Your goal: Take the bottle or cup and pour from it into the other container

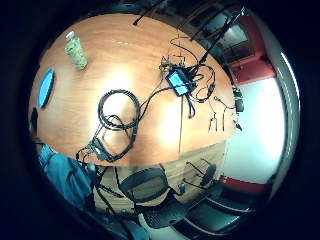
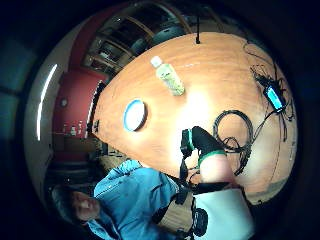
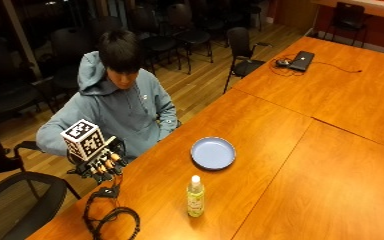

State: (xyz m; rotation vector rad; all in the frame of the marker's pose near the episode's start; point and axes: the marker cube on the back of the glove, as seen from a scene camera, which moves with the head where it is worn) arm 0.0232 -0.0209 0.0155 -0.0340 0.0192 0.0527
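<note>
A clear bottle (image 3: 194,196) with a white cap and a pale green label stands upright on the wooden table (image 3: 278,165); it also shows in the palm views (image 1: 76,50) (image 2: 169,77). A shallow blue plate (image 3: 212,152) (image 1: 46,87) (image 2: 134,114) lies a short way from the bottle, nearer the seated person. My gloved right hand (image 3: 102,162) hovers above the table's near edge, well away from the bottle. Its fingers hang relaxed and hold nothing. The gloved thumb (image 2: 202,142) juts out over the table.
A coil of black cable (image 3: 112,220) (image 1: 119,110) lies on the table just below my hand. A small device with a lit blue screen (image 1: 178,81) (image 2: 275,96) sits among wires farther off. A laptop (image 3: 302,60) rests on the far table. Black chairs (image 3: 12,195) stand alongside.
</note>
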